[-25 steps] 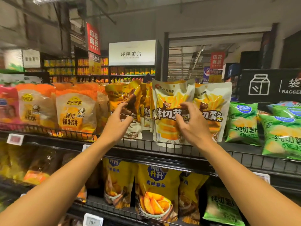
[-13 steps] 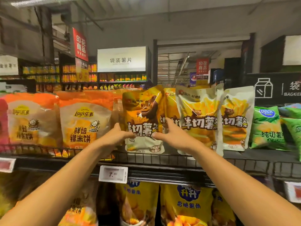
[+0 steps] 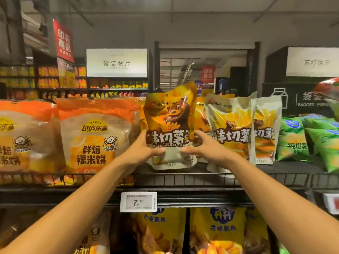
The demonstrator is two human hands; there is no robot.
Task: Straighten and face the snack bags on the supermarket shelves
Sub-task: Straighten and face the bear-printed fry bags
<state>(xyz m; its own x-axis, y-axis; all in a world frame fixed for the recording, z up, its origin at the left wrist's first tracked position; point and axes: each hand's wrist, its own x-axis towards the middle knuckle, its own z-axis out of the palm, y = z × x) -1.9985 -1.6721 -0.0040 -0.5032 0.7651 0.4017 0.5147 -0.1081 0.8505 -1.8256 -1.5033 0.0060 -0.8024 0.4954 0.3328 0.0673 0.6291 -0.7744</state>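
Head view: left hand (image 3: 141,151) and right hand (image 3: 205,149) grip upright bear bag (image 3: 169,125).

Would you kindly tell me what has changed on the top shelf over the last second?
The right hand left the pale yellow fries bag and joined the left hand on the orange bear-printed fries bag, which both now grip, upright and facing out. The orange Lay's rice-cake bags and green crisp bags stayed put.

Dim grey ceiling (image 3: 201,19) overhead, a white aisle sign (image 3: 116,62) at eleven o'clock, a red hanging banner (image 3: 63,41) at ten, dark far shelving (image 3: 45,77) behind.
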